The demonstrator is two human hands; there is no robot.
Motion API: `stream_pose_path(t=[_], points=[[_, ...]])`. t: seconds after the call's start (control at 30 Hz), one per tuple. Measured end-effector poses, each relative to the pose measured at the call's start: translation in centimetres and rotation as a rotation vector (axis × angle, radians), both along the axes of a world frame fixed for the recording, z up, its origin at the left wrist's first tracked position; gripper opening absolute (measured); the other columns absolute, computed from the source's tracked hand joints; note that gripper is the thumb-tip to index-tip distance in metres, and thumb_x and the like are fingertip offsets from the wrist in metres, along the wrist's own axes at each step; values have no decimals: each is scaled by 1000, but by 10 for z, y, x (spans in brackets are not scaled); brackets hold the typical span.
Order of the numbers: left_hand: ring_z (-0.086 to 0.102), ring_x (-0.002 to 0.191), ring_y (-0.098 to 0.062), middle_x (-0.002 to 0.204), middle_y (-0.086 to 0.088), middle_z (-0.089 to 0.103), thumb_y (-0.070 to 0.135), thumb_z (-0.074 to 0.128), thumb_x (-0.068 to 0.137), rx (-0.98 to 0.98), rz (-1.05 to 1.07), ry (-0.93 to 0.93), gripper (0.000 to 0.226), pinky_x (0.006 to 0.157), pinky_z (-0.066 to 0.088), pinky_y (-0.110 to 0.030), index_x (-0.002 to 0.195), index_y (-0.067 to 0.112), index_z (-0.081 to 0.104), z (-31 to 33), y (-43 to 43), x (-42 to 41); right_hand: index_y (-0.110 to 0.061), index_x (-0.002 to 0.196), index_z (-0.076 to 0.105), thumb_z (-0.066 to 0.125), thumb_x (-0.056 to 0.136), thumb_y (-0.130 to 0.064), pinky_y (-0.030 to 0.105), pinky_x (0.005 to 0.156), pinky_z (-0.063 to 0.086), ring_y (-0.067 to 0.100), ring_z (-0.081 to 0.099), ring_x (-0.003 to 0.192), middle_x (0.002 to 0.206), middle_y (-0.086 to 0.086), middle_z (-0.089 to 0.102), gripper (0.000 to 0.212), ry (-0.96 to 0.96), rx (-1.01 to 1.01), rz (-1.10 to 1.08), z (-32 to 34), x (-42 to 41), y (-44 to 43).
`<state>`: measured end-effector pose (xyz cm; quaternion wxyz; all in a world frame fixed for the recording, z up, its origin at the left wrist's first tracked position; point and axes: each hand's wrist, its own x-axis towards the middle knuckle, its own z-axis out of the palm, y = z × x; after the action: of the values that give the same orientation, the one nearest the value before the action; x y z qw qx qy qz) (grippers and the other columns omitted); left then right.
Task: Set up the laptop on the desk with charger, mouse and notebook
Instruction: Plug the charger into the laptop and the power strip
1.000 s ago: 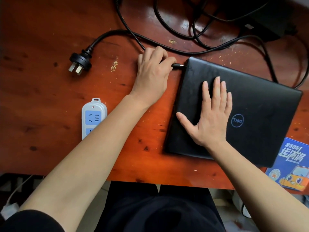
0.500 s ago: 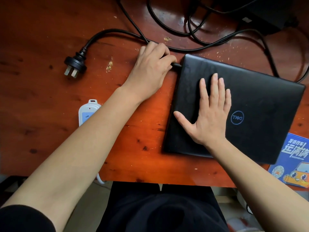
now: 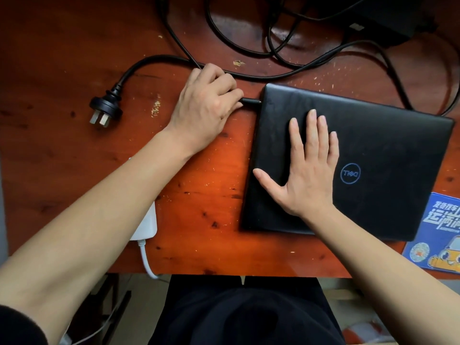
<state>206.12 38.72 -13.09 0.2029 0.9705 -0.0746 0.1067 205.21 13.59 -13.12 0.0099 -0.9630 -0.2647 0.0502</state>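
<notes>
Black closed laptop [image 3: 373,145], on red-brown wooden desk [image 3: 211,195], right of centre; right hand [image 3: 308,175] flat on its lid, fingers straight. Left hand [image 3: 206,108] curled, pinching black charger barrel connector [image 3: 251,101] at the laptop's far-left edge; barely altered from a second ago, full seating not discernible. Black three-pin wall plug [image 3: 105,109] lies loose, far left: mains connection outstanding.

a white power strip [image 3: 147,226] lies half hidden, its white cable [image 3: 146,261] hanging down. a blue cartoon pad [image 3: 439,232] lies far right.
</notes>
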Motion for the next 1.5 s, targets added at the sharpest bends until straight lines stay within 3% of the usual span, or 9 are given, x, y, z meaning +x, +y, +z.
stream_pose_path(t=[0.2, 0.33, 0.63, 0.77, 0.97, 1.1, 1.33, 1.4, 1.5], points=[[59, 95, -37, 95, -12, 67, 19, 51, 101, 28, -147, 69, 30, 86, 47, -41, 94, -2, 71, 6, 4, 10, -10, 159, 20, 41, 85, -82, 60, 121, 12, 37, 8, 154, 165, 22, 11, 105, 2, -6, -2, 1, 0, 0], [58, 95, -36, 94, -16, 65, 14, 47, 102, 54, -198, 80, 31, 83, 46, -38, 92, -5, 69, 8, 4, 14, -10, 159, 20, 41, 85, -82, 60, 121, 13, 38, 8, 154, 165, 23, 12, 105, -1, -8, 1, 1, 0, 1], [58, 90, -37, 92, -17, 65, 6, 50, 99, 21, -67, 95, 23, 80, 48, -41, 91, -5, 69, 5, -8, 5, -11, 159, 17, 40, 85, -83, 58, 122, 9, 36, 5, 154, 166, 21, 10, 106, -8, 3, 4, -3, 0, -1], [57, 95, -36, 98, -17, 65, 3, 46, 98, 43, 71, 165, 24, 82, 47, -42, 96, -4, 69, 9, -24, -1, -13, 160, 15, 37, 85, -83, 58, 122, 9, 34, 3, 155, 167, 19, 7, 105, 0, 3, -2, -2, 0, -2], [29, 144, -38, 153, -24, 34, -2, 47, 90, -22, 198, 292, 55, 109, 35, -45, 144, 6, 46, 26, -41, -27, -16, 160, 14, 32, 85, -84, 56, 123, 7, 30, -1, 155, 168, 15, 4, 103, 36, -8, -21, 1, -2, -2], [31, 142, -38, 150, -21, 39, 11, 55, 91, -3, 397, 286, 51, 108, 35, -53, 142, 11, 48, 36, -13, -58, -16, 160, 14, 28, 86, -85, 56, 123, 8, 30, -2, 155, 168, 15, 3, 102, 57, -12, -24, 3, -1, -1], [11, 149, -36, 160, -19, 20, 41, 56, 91, 57, 812, 480, 74, 115, 17, -59, 154, 18, 25, 42, 61, -84, -16, 160, 14, 25, 86, -85, 55, 123, 7, 29, -3, 155, 168, 14, 2, 102, 75, -18, -28, 3, -2, -1], [20, 146, -36, 157, -18, 28, 45, 56, 92, 25, 920, 549, 73, 113, 23, -56, 152, 18, 27, 45, 70, -83, -16, 160, 13, 25, 86, -85, 55, 123, 6, 29, -3, 155, 168, 14, 3, 102, 79, -20, -24, 4, -3, -1], [42, 128, -37, 136, -20, 49, 39, 54, 95, -25, 996, 631, 52, 102, 39, -47, 138, 11, 51, 44, 75, -85, -16, 160, 14, 24, 87, -85, 54, 124, 6, 29, -4, 155, 168, 13, 2, 102, 103, -29, -19, 6, -3, 0]])
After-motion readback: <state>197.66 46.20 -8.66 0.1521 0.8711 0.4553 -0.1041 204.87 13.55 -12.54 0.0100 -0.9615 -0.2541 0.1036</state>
